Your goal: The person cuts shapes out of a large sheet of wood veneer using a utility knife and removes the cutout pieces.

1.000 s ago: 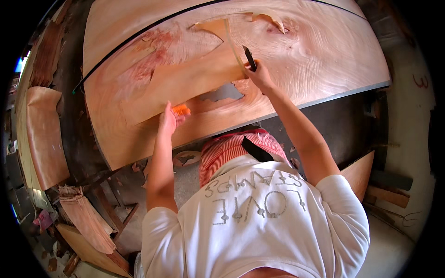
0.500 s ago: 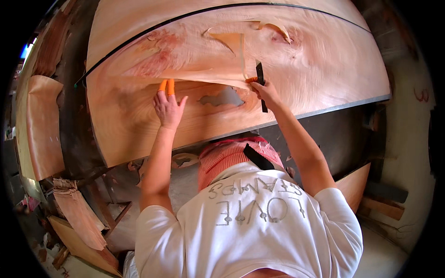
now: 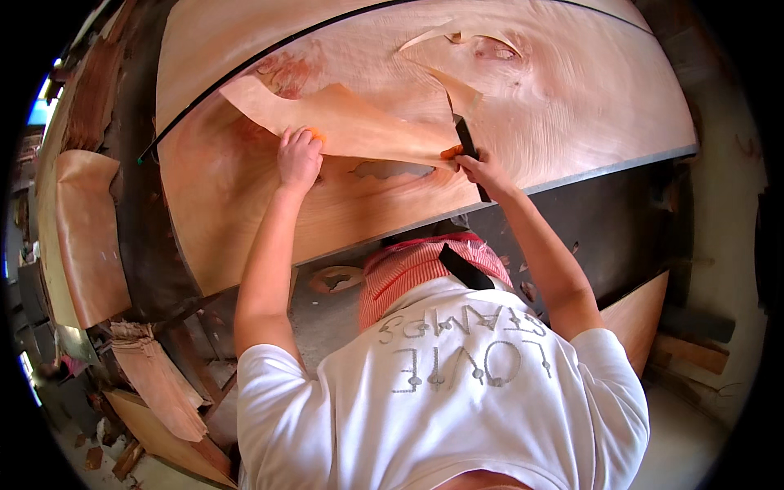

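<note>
A loose, irregular strip of thin wood veneer [image 3: 367,126] is lifted off the large veneer sheet [image 3: 588,122] on the worktable. My left hand [image 3: 300,159], with orange finger covers, is closed on the strip's lower edge left of the middle. In my right hand [image 3: 483,169] is a slim black cutter knife [image 3: 466,137], tilted across the fingers. Its orange-covered fingertip also pinches the strip's right end. Below the strip, a ragged hole in the sheet shows a grey patch [image 3: 388,170]. A narrow veneer offcut [image 3: 459,92] lies beyond the knife.
A dark curved strip [image 3: 286,46] crosses the sheet's far side. Another curled sliver [image 3: 429,35] lies near a knot. Veneer sheets [image 3: 90,237] hang at the left, with stacked scraps [image 3: 159,384] lower down. A board [image 3: 641,314] leans at the right, below the table edge.
My left hand has closed on the strip and raised it, turning its left part up and over the sheet. My right hand, still with the knife, has shifted slightly right and nearer.
</note>
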Available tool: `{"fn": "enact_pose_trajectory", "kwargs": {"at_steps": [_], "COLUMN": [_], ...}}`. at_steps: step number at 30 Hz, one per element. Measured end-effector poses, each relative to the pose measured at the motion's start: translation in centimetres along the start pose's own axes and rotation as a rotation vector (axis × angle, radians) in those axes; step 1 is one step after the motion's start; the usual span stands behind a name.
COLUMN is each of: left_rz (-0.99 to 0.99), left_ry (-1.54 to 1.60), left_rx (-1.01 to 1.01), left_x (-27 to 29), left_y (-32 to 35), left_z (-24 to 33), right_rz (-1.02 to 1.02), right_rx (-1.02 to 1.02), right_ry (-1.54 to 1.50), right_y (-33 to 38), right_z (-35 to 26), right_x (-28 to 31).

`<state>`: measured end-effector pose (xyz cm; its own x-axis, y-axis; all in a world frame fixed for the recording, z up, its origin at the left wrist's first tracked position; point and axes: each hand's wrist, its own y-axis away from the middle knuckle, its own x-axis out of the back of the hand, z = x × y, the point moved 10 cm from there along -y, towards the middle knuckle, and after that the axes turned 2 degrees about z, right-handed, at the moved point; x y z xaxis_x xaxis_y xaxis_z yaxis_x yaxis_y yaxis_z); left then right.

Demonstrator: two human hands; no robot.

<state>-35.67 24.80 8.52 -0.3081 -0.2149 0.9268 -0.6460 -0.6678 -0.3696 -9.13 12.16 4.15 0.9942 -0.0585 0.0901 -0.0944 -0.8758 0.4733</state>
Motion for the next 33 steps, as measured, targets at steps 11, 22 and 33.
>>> {"fn": "enact_pose_trajectory", "kwargs": {"at_steps": [11, 22, 33], "left_rz": [-0.243, -0.478, 0.092], "left_ry": [0.217, 0.545, -0.085], "left_rx": [-0.090, 0.275, 0.050], "left_x": [2.5, 6.8, 4.6], "left_y": [0.8, 3.9, -3.0], "left_z": [4.5, 4.2, 4.6], "right_rz": [0.097, 0.140, 0.207], "right_rx": [0.086, 0.191, 0.066], "right_ry": [-0.106, 0.355, 0.041], "right_y": [2.8, 0.0, 1.6], "right_z": [2.8, 9.0, 7.6], "right_x": [6.6, 6.1, 4.4]}}
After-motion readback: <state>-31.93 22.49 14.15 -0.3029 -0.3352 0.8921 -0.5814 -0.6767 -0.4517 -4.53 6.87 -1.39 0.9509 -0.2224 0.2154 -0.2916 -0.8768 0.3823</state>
